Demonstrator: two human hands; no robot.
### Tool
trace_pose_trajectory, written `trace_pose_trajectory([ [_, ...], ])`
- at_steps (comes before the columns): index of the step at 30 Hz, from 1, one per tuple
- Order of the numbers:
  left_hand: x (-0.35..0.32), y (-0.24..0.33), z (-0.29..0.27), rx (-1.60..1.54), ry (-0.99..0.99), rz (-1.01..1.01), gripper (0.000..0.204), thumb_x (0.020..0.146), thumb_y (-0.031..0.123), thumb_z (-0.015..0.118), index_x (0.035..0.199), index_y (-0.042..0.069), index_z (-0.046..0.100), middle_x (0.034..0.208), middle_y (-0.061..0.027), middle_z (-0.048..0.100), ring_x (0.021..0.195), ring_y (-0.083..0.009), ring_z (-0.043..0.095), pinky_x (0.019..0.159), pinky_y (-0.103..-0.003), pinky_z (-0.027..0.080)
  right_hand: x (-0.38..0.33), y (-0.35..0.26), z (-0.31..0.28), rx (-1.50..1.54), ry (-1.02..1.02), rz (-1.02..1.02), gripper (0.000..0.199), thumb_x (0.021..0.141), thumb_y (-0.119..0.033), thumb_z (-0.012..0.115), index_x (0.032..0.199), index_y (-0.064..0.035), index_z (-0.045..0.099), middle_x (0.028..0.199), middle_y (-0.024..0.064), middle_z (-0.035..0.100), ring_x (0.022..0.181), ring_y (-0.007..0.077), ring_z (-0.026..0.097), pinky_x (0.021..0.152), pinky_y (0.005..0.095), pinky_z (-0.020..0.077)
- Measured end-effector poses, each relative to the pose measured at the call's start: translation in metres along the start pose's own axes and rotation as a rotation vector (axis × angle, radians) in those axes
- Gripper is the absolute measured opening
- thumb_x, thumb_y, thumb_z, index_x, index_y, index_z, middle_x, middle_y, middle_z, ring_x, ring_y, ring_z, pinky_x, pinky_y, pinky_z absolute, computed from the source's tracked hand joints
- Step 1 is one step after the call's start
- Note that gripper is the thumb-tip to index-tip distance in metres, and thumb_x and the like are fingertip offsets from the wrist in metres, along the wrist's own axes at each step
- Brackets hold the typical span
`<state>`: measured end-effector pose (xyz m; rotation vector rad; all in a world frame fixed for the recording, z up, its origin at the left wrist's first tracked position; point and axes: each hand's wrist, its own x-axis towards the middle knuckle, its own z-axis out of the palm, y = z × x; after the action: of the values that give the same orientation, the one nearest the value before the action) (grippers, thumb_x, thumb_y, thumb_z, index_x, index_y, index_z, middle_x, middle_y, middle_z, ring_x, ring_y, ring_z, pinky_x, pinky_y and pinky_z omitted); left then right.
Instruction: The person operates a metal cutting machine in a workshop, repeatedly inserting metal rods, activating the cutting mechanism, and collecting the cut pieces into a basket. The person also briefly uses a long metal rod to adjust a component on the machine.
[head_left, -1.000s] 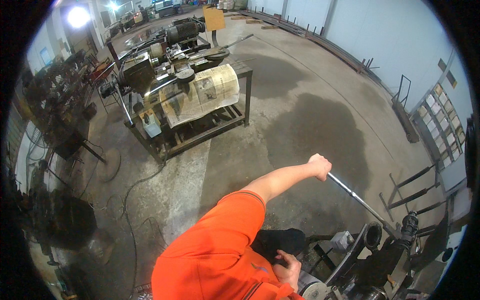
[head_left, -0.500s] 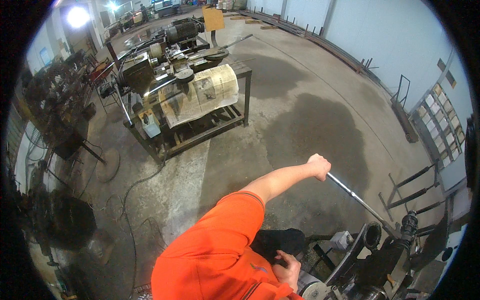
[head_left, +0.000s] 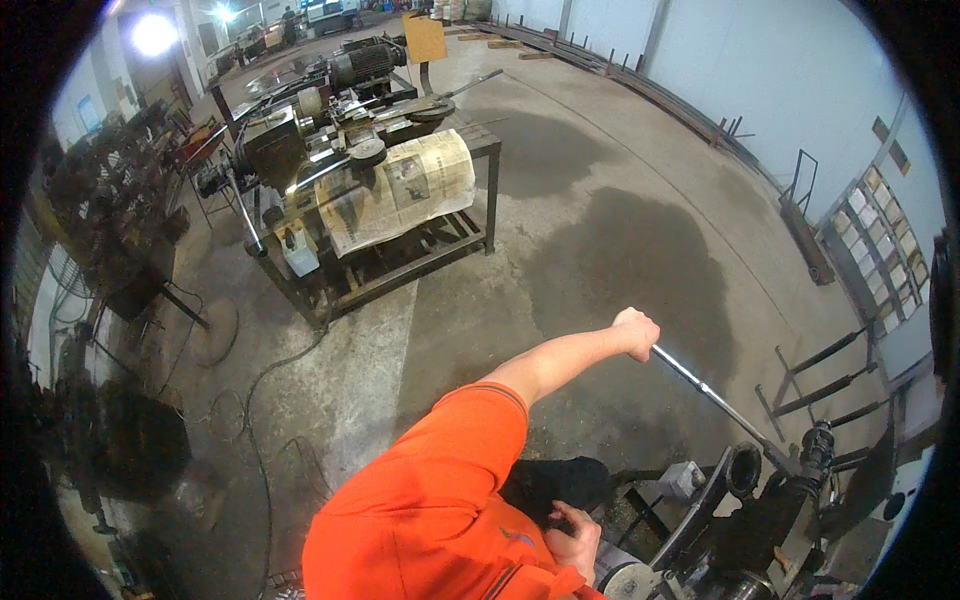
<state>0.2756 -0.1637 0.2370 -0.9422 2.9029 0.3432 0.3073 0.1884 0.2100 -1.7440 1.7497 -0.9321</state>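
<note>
Lever [head_left: 722, 405]: my left hand [head_left: 637, 333] fists its far end; right hand [head_left: 572, 535] rests half-curled beside the machine [head_left: 760, 530]. Workbench [head_left: 370, 200] well beyond.

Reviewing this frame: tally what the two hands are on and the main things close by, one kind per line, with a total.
Hands: 2, left hand gripping, right hand low by the orange shirt
Long metal lever: 1, held at its end
Dark machine the lever runs into: 1
Steel workbench with a newspaper draped over it: 1
Total: 5

Workbench [head_left: 470, 225] far left behind lever [head_left: 722, 405], machine [head_left: 760, 530]
</note>
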Motion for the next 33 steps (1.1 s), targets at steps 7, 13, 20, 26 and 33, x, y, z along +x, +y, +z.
trace_pose_trajectory([
  [7, -0.0002, 0.0, -0.0005, -0.01, -0.003, -0.004, 0.024, 0.064, 0.022, 0.062, 0.084, 0.011, 0.069, 0.087, -0.0073, 0.068, 0.086, -0.0219, 0.064, 0.071, -0.035, 0.049, 0.0007, 0.0034, -0.0002, -0.048, 0.015, -0.134, 0.041, 0.055, -0.006, 0.062, 0.095, 0.0018, 0.063, 0.079, 0.0109, 0.063, 0.07, 0.0282, 0.06, 0.063, 0.0362, 0.049],
  [13, 0.0001, -0.0005, -0.0006, -0.013, -0.012, -0.001, 0.023, 0.064, 0.021, 0.062, 0.084, 0.011, 0.069, 0.087, -0.0075, 0.067, 0.087, -0.0221, 0.064, 0.071, -0.035, 0.049, 0.0013, 0.0011, -0.0007, -0.046, 0.021, -0.119, 0.04, 0.054, -0.005, 0.062, 0.093, 0.0021, 0.063, 0.078, 0.011, 0.063, 0.07, 0.0279, 0.06, 0.062, 0.0361, 0.0491],
  [20, -0.0002, -0.0013, 0.0011, -0.029, 0.028, 0.013, 0.021, 0.063, 0.021, 0.061, 0.079, 0.01, 0.068, 0.082, -0.0085, 0.067, 0.081, -0.0232, 0.064, 0.066, -0.036, 0.05, 0.0, 0.0024, 0.0003, -0.036, 0.019, -0.092, 0.04, 0.054, -0.006, 0.062, 0.093, 0.0021, 0.063, 0.078, 0.0111, 0.063, 0.069, 0.0278, 0.06, 0.06, 0.0363, 0.0487],
  [26, 0.001, -0.0028, 0.0041, -0.021, 0.048, 0.019, 0.02, 0.063, 0.021, 0.06, 0.077, 0.01, 0.068, 0.08, -0.0085, 0.067, 0.079, -0.0237, 0.064, 0.064, -0.036, 0.05, 0.0011, 0.0007, -0.0002, -0.056, 0.018, -0.107, 0.041, 0.053, -0.006, 0.062, 0.093, 0.0019, 0.063, 0.077, 0.0108, 0.062, 0.069, 0.028, 0.059, 0.06, 0.0359, 0.0486],
  [33, -0.0002, -0.0009, 0.0003, -0.018, 0.027, 0.016, 0.021, 0.063, 0.022, 0.061, 0.078, 0.01, 0.068, 0.082, -0.0079, 0.067, 0.08, -0.0231, 0.064, 0.065, -0.036, 0.05, 0.0008, 0.0006, -0.0013, -0.055, 0.018, -0.107, 0.041, 0.053, -0.006, 0.062, 0.093, 0.0017, 0.063, 0.078, 0.0105, 0.062, 0.068, 0.0281, 0.059, 0.06, 0.0358, 0.0488],
])
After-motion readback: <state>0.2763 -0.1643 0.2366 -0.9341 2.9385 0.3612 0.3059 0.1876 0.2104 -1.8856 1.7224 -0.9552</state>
